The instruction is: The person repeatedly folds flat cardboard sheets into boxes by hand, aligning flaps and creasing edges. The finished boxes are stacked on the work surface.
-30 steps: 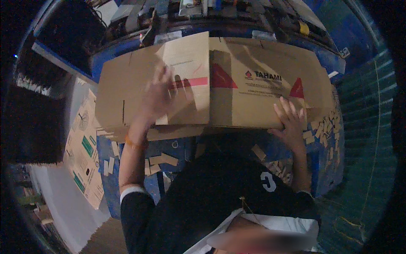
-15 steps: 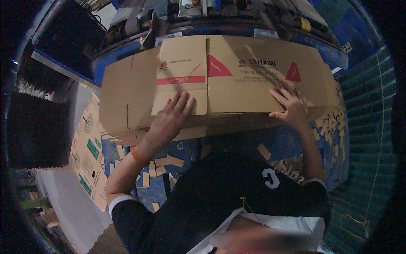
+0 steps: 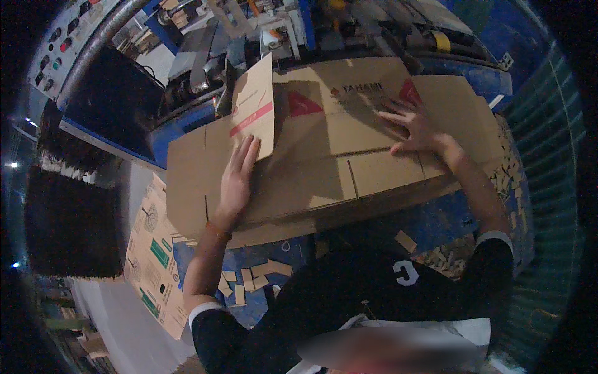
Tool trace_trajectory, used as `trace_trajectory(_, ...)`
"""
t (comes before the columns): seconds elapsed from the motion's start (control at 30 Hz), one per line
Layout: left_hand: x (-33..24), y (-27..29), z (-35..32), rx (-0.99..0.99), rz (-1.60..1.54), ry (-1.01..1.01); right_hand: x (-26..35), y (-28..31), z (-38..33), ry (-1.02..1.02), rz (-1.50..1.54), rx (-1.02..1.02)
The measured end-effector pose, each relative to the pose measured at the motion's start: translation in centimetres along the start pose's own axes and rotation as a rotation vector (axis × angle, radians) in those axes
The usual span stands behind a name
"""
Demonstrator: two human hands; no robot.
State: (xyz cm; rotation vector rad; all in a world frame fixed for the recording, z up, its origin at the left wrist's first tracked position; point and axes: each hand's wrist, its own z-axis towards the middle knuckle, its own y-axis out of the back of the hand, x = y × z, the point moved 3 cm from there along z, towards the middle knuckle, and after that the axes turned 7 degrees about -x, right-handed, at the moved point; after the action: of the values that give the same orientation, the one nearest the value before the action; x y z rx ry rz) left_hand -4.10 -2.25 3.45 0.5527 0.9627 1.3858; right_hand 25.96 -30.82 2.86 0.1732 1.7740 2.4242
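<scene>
A printed brown carton blank [image 3: 339, 115] with red marks lies on top of a stack of flat cardboard blanks [image 3: 398, 171]. Its narrow left panel [image 3: 252, 109] is bent up and stands at a slant. My left hand [image 3: 238, 177] rests on that panel's near edge, fingers stretched out and close together; its thumb is hidden. Fingers spread, my right hand [image 3: 414, 129] lies on the right part of the printed blank, beside a red triangle.
A machine with belts and rollers [image 3: 386, 40] stands beyond the stack. Cardboard scraps [image 3: 261, 271] litter the blue surface on the near side. At the left are a printed cardboard sheet [image 3: 152, 262] and a button panel [image 3: 62, 50]; green corrugated sheeting [image 3: 554, 181] is at the right.
Both hands have pushed the printed blank away over the stack, toward the machine. Its left panel has tilted up from flat, and more of the blank beneath shows. The view has shifted.
</scene>
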Motion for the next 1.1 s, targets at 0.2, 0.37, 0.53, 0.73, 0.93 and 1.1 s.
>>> trace_trajectory(0.2,3.9,-3.6,7.6,-0.070,0.135,0.066,-4.6,-3.1,5.6,-0.328,-0.017,0.034)
trace_trajectory(0.37,2.5,-3.7,8.9,-0.309,0.294,0.106,-2.7,-2.7,8.7,-0.531,-0.215,-0.052)
trace_trajectory(0.53,5.9,2.4,-4.2,-0.626,0.273,0.859,-0.2,0.0,0.4,-0.794,0.222,-0.312)
trace_trajectory(0.73,8.8,4.1,-15.3,-0.780,0.642,1.333,-1.3,-0.4,-15.9,-1.324,-0.196,-0.818)
trace_trajectory(0.93,6.7,7.6,-11.7,-0.710,0.062,1.220,-4.7,-3.5,-19.6,-1.449,-0.294,-0.543)
trace_trajectory(1.1,8.4,10.7,-12.4,-1.127,-0.331,0.898,-4.8,-1.9,-17.6,-1.197,-0.625,-0.955)
